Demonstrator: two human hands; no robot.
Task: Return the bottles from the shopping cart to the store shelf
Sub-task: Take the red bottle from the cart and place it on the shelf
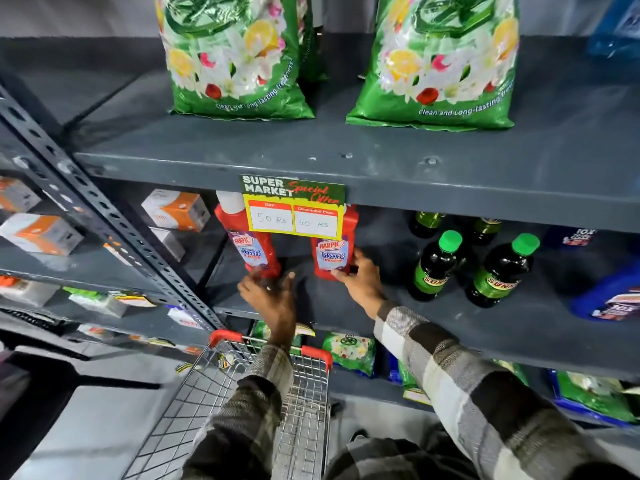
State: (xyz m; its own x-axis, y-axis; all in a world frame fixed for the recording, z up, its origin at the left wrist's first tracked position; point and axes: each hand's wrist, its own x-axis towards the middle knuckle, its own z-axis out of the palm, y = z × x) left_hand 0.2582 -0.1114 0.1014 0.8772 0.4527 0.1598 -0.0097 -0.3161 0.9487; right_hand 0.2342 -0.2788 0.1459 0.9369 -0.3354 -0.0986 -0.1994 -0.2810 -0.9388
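- The shopping cart point(249, 403) stands nearest, against the rack's foot; no bottles show in its basket.
- At the middle shelf point(450, 327) front edge, the left hand point(273, 299) is spread open, holding nothing, beneath one red bottle point(258, 244).
- The right hand point(360, 282) grips the second red bottle point(330, 254); a hasty release could tip it.
- Two red bottles; at least four dark ones.

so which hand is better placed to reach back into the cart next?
Left, probably. The left hand is open, just off its red bottle and directly above the cart. The right hand has its fingers on the other red bottle, off to the cart's side.
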